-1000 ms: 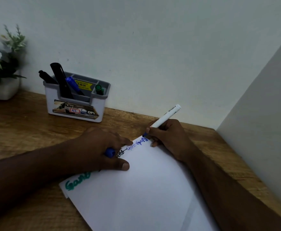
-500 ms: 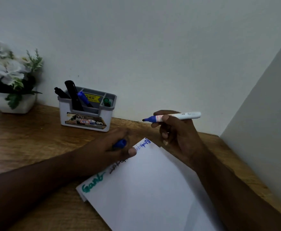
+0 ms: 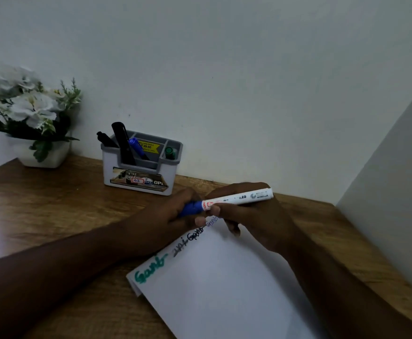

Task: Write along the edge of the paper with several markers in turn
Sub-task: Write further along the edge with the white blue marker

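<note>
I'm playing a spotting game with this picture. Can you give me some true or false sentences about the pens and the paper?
1. The white marker with the blue cap is held by both hands, the left hand at the cap and the right hand on the barrel. True.
2. The grey plastic pen holder lies tipped over on the wooden desk. False: it stands upright near the wall.
3. The white sheet of paper has green writing near its corner. True.
4. The pot of white flowers stands on the paper. False: it stands on the desk, left of the holder.
5. The holder is empty. False: dark pens, a blue pen and a green marker are in it.
</note>
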Demonstrator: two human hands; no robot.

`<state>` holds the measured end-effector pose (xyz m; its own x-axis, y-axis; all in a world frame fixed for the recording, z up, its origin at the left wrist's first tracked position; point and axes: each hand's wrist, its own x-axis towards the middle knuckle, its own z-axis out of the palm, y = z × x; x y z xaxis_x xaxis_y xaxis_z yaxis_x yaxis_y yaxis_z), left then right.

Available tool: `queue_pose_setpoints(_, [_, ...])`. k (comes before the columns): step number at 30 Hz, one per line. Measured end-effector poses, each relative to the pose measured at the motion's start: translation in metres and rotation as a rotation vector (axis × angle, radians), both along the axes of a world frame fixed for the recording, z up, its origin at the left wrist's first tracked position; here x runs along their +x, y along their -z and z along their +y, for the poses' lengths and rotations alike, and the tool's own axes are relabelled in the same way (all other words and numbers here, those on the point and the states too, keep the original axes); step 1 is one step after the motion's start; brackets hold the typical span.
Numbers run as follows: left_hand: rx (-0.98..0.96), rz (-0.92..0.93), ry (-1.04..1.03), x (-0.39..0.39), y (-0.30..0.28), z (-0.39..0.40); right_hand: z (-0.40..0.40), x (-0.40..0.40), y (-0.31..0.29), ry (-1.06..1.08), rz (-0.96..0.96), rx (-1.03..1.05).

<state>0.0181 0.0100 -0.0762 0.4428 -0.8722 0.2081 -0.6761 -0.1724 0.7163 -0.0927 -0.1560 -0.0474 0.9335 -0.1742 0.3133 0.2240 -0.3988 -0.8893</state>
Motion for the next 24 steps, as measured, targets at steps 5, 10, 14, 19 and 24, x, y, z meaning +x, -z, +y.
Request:
queue_pose_setpoints(5, [-0.03,-0.004,-0.006,0.004,0.003,-0.001,0.01,0.0,0.002,0.077,0.018,-0.039])
queue_pose_setpoints(10, [-0.091,0.01,-0.014,0.005,0.006,0.0,0.018,-0.001,0.012,0.038,-0.033,0.021])
queue_pose_setpoints(14, [-0.124,0.122,-0.012,0.004,0.0,0.002,0.019,-0.001,0.015,0.065,0.003,0.049])
queue_pose_setpoints(19, [-0.237,0.235,-0.123,0.012,0.002,0.001,-0.001,0.009,0.018,0.049,-0.011,0.294])
queue_pose_setpoints(24, [-0.43,0.315,-0.409,0.021,0.001,-0.001,-0.022,0.002,0.002,0.183,-0.203,-0.467])
